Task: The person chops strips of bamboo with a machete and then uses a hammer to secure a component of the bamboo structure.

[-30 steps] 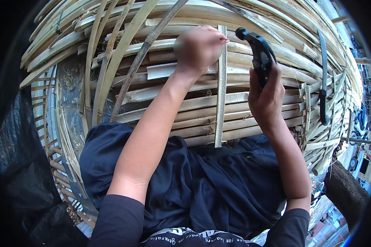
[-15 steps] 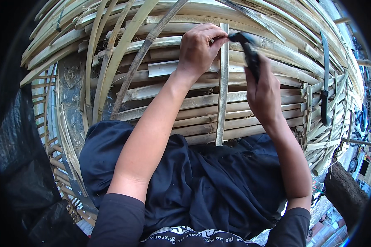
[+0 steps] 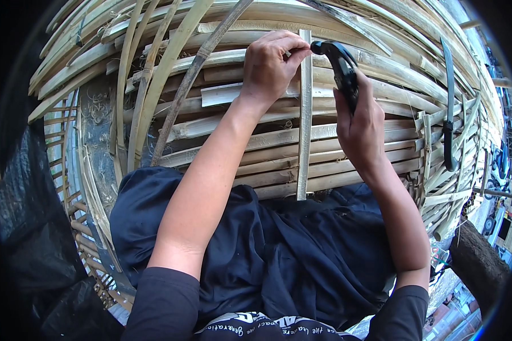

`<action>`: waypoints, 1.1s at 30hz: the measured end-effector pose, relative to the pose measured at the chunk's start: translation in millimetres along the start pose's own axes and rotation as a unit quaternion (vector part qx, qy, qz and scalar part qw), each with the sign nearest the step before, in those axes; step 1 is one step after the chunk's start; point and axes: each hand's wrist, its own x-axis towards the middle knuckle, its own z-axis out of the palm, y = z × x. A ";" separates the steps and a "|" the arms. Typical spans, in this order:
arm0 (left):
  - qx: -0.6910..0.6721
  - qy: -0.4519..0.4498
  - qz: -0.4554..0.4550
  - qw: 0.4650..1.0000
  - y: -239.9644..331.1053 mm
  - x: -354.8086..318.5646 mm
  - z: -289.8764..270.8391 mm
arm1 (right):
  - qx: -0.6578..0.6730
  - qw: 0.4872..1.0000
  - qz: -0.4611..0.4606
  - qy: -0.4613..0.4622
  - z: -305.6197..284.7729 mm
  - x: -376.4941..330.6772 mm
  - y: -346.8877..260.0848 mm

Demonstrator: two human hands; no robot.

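My right hand (image 3: 363, 128) is wrapped round the handle of a black claw hammer (image 3: 345, 71). The hammer's head is at the fingertips of my left hand (image 3: 271, 65), over an upright bamboo strip (image 3: 305, 125). My left thumb and forefinger are pinched together at that strip's upper end; whatever is between them is too small to make out. The strip lies across several horizontal bamboo slats (image 3: 267, 140) and ends low near the dark cloth over my legs.
A long knife (image 3: 449, 96) with a black handle rests on the slats at the right. Loose bamboo strips (image 3: 168, 62) lean across the left side. Black sheeting (image 3: 28, 227) hangs at far left, and a thick wooden log (image 3: 478, 256) is at lower right.
The hammer, blurred earlier, is sharper, and its head has come slightly left and down to my left fingertips. My left hand keeps its pinch at the strip.
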 end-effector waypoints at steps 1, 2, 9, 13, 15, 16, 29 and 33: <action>-0.002 0.000 0.001 1.000 0.0 1.1 1.3 | -0.002 1.000 0.000 0.001 0.5 -2.0 1.3; -0.004 0.000 0.002 1.000 0.1 0.8 1.4 | 0.006 1.000 -0.008 0.023 1.1 -4.5 1.6; 0.003 -0.001 0.003 1.000 -2.2 -1.5 1.6 | 0.033 0.997 -0.030 0.071 0.4 -2.1 6.4; -0.013 -0.007 -0.013 1.000 -0.1 0.8 2.1 | 0.027 0.999 -0.001 0.040 -1.4 -1.5 2.1; -0.015 -0.012 -0.029 0.999 -0.8 -3.5 1.4 | 0.010 0.996 -0.039 0.079 0.1 -1.6 2.0; -0.009 -0.006 -0.014 1.000 -2.5 -3.5 1.2 | -0.022 0.999 0.032 -0.008 -4.6 -0.1 -2.0; -0.001 0.018 0.014 1.000 -2.9 0.1 2.6 | -0.025 0.996 0.034 -0.083 -1.7 5.3 5.2; -0.002 0.001 -0.019 1.000 0.2 -3.4 1.1 | 0.022 0.992 -0.053 0.110 3.4 -2.8 7.3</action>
